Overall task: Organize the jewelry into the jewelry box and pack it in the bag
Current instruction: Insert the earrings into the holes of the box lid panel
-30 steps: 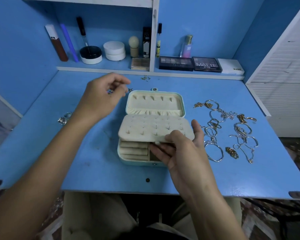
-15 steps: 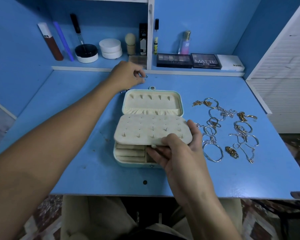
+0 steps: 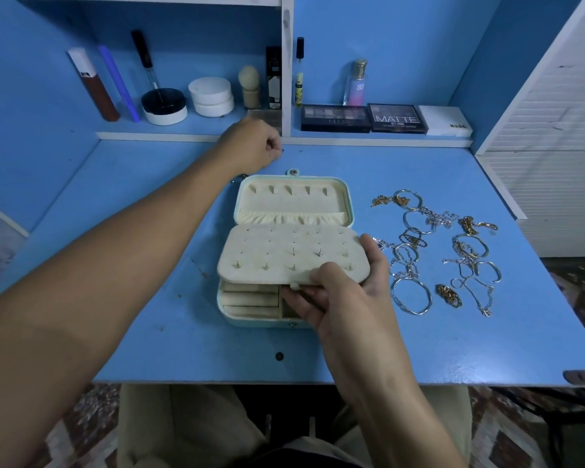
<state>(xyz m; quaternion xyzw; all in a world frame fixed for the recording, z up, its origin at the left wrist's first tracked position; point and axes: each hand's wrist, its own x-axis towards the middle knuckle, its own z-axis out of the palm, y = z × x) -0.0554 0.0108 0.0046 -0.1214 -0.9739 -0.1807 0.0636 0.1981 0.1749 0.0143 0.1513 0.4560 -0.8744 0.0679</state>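
Dead centre of the blue painted desk (image 3: 149,332) sits the pale mint, cream-lined jewelry box (image 3: 250,319), lid thrown open toward twelve o'clock. The right hand (image 3: 348,295) holds the cream felt earring panel (image 3: 284,255) lifted off the base, thumb on top at its near edge, fingers curled underneath. One small stud (image 3: 319,254) is seated in the panel; the other pin holes look vacant. Beneath the raised panel, at seven o'clock in the base, the ring rolls (image 3: 250,300) show no rings on them, and the small compartment just right of them is mostly hidden by the fingers. The lid's hooks and its gathered pocket (image 3: 291,218) hold nothing that shows.

Out at eleven o'clock from the box, the left hand (image 3: 250,146) is at the back of the desk, fingers curled downward onto something tiny by the shelf edge; whether it has a piece pinched I cannot tell. This reads as the earring stage, early going: the next move would be to bring that small piece back and seat its post in a hole while the right hand steadies the panel.

At three o'clock, well apart from the box, the spread of gold and silver bangles and chains (image 3: 436,251) awaits sorting. No bag in view.
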